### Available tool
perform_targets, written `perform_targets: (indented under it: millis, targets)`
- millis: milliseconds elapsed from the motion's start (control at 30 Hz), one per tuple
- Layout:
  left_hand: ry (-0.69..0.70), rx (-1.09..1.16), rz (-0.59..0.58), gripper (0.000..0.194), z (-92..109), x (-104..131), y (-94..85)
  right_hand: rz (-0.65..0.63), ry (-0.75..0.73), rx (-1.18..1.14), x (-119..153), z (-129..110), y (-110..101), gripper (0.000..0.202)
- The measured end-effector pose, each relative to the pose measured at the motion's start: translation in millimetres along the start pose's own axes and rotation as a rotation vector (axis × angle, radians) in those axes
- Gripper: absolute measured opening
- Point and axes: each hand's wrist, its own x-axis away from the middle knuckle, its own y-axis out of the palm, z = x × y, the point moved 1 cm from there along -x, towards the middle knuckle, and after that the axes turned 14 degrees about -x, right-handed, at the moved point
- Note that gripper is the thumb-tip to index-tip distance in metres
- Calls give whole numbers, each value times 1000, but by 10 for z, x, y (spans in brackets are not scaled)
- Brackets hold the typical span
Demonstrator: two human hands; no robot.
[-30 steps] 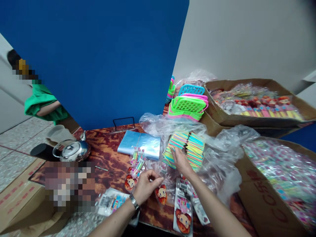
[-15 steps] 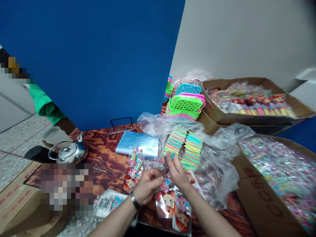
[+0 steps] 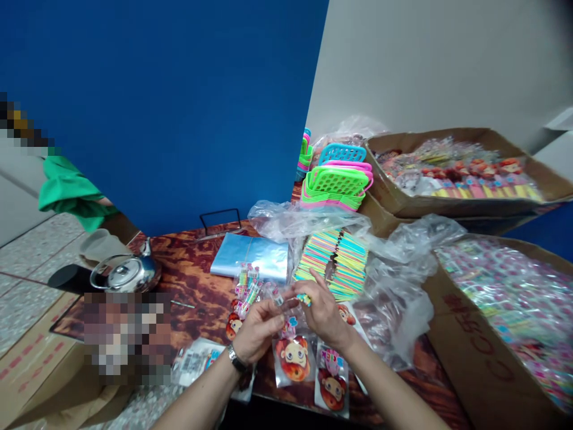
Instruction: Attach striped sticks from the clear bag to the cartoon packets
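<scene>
My left hand [image 3: 258, 331], with a wristwatch on its wrist, pinches the upper end of a clear plastic bag with a cartoon face [image 3: 293, 357] that hangs toward the table edge. Close beside it, my right hand [image 3: 326, 313] is closed round a small bunch of thin coloured sticks [image 3: 303, 298], their ends pointing at the bag's top. Behind the right hand lies a big pile of coloured sticks [image 3: 313, 254] on clear plastic. Left of the hands are several filled stick packets [image 3: 247, 286]. Another cartoon bag [image 3: 332, 382] lies under my right forearm.
A stack of blue plastic film [image 3: 250, 257] lies behind the packets. Stacked plastic baskets [image 3: 338, 179] stand at the back. Cardboard boxes [image 3: 474, 334] of bagged goods line the right. A metal kettle [image 3: 128, 275] sits left. A person's green sleeve [image 3: 71, 191] shows far left.
My right hand has turned, so the stick ends now face the bag top, and its fingers lie more across. My left hand and the bag have shifted slightly left.
</scene>
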Motion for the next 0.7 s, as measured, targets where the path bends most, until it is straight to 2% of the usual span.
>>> perform_targets:
  millis: [100, 167, 233, 300, 367, 400, 467, 533, 600, 700]
  targets:
    - [13, -105, 24, 28, 12, 4, -53, -7, 1, 16, 15, 43, -40, 27]
    - [28, -241, 91, 27, -9, -9, -84, 42, 114, -71, -7, 26, -66, 19]
    - [53, -418, 168, 24, -35, -30, -98, 182, 329, -259, -67, -29, -92, 12]
    - [83, -598, 231, 22, -52, -51, -93, 360, 515, -481, -150, -114, -106, 17]
    - [111, -739, 275, 20, -60, -64, -76, 472, 575, -615, -234, -207, -109, 21]
    - [125, -789, 292, 19, -65, -67, -69, 482, 568, -621, -266, -245, -108, 22]
    - [151, -847, 312, 18, -85, -70, -68, 420, 498, -502, -298, -289, -108, 19]
    - [167, -864, 313, 18, -119, -71, -89, 297, 335, -258, -292, -292, -113, 14]
    - [155, -855, 306, 19, -160, -70, -124, 161, 148, 1, -266, -267, -119, 17]
    - [142, -839, 311, 20, -192, -56, -163, 18, 2, 259, -236, -229, -132, 26]
